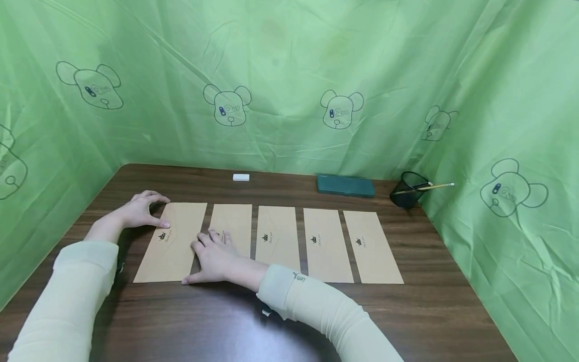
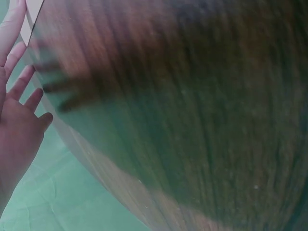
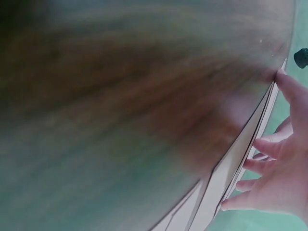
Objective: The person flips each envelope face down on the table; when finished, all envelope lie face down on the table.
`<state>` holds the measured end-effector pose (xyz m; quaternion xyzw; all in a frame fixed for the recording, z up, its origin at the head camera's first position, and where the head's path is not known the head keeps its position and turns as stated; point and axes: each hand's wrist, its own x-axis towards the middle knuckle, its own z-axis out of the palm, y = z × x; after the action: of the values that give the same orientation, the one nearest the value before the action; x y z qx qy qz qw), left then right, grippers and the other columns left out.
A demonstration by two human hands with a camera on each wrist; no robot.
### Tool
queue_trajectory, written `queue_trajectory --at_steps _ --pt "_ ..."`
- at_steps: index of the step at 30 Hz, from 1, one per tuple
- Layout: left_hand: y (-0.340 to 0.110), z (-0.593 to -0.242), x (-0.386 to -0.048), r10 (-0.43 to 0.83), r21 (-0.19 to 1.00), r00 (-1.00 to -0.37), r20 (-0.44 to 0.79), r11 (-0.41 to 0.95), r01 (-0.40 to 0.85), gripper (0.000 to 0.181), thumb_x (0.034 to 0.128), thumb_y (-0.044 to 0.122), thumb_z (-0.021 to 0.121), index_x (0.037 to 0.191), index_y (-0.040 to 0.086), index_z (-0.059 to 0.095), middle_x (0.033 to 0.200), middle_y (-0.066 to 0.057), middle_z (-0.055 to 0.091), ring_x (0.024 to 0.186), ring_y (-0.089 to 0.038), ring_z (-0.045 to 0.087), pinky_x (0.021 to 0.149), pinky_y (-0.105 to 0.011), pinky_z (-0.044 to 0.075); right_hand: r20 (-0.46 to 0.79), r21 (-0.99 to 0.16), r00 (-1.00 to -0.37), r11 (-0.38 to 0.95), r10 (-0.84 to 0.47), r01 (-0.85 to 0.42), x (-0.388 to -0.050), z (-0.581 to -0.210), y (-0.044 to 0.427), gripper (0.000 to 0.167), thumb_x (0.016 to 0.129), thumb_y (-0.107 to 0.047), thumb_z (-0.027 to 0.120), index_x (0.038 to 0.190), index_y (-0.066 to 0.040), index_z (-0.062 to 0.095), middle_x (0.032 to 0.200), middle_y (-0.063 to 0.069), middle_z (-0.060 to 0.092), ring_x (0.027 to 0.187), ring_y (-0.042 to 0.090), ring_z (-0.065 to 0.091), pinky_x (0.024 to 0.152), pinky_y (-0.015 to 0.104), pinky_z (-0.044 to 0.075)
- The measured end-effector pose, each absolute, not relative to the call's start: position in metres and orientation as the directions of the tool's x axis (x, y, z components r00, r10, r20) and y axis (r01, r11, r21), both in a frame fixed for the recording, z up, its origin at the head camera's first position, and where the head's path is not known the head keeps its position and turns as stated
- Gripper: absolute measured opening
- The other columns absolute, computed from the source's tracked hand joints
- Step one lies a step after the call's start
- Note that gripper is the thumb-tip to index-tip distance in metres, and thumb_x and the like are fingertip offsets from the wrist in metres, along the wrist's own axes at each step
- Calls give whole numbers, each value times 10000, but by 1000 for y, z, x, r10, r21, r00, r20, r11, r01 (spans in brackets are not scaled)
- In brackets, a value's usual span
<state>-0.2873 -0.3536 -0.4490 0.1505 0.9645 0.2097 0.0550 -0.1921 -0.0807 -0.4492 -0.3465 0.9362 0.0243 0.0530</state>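
Note:
Several tan paper envelopes lie in a side-by-side row, each printed with a small black crown and fine lettering. My left hand (image 1: 142,210) is at the far left corner of the leftmost envelope (image 1: 174,251), its thumb on the paper and its fingers by the upper edge. Across the gap to the second envelope (image 1: 235,216) rests my right hand (image 1: 214,259), fingers spread. Its thumb touches the first envelope's near right corner. In the left wrist view the left hand (image 2: 19,130) has its fingers extended; the right wrist view shows the right hand (image 3: 284,178) spread along envelope edges.
Three more envelopes continue rightward, ending with the rightmost envelope (image 1: 373,249). Along the back of the wooden table (image 1: 203,322) are a white eraser (image 1: 241,177), a dark green case (image 1: 345,185) and a black mesh cup (image 1: 404,196) with pencils. Green curtains (image 1: 280,60) surround it.

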Motion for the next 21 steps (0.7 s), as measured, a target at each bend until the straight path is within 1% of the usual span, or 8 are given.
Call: queue_trajectory --at_steps 8,16,18,21 --pt "-351 -449 -291 285 430 -955 -83 875 223 840 675 464 810 1240 -67 487 1326 -353 307 1206 -571 246 958 -682 257 -116 28 -757 760 -643 -650 -188 -447 -79 844 714 -829 469 1381 -314 416 1505 -92 311 1423 240 219 1114 518 228" --pt "-352 -448 -295 253 465 -961 -109 868 176 790 686 442 811 1196 -68 488 1296 -362 318 1197 -577 221 956 -665 241 -123 33 -760 763 -638 -646 -189 -447 -80 849 711 -829 468 1381 -310 414 1514 -94 297 1430 243 198 1125 511 206" --pt "-353 -449 -296 249 487 -962 -112 858 165 773 703 416 806 1199 -76 476 1283 -365 335 1199 -567 245 959 -655 250 -117 31 -757 759 -643 -650 -189 -447 -79 846 710 -828 474 1376 -308 420 1509 -94 306 1428 243 206 1123 508 213" --pt "-354 -448 -296 242 542 -964 -108 827 147 738 739 365 793 1214 -84 451 1254 -341 399 1194 -507 331 967 -604 286 -105 14 -745 748 -659 -664 -191 -448 -77 845 712 -814 498 1376 -296 423 1497 -87 325 1429 232 204 1121 495 229"
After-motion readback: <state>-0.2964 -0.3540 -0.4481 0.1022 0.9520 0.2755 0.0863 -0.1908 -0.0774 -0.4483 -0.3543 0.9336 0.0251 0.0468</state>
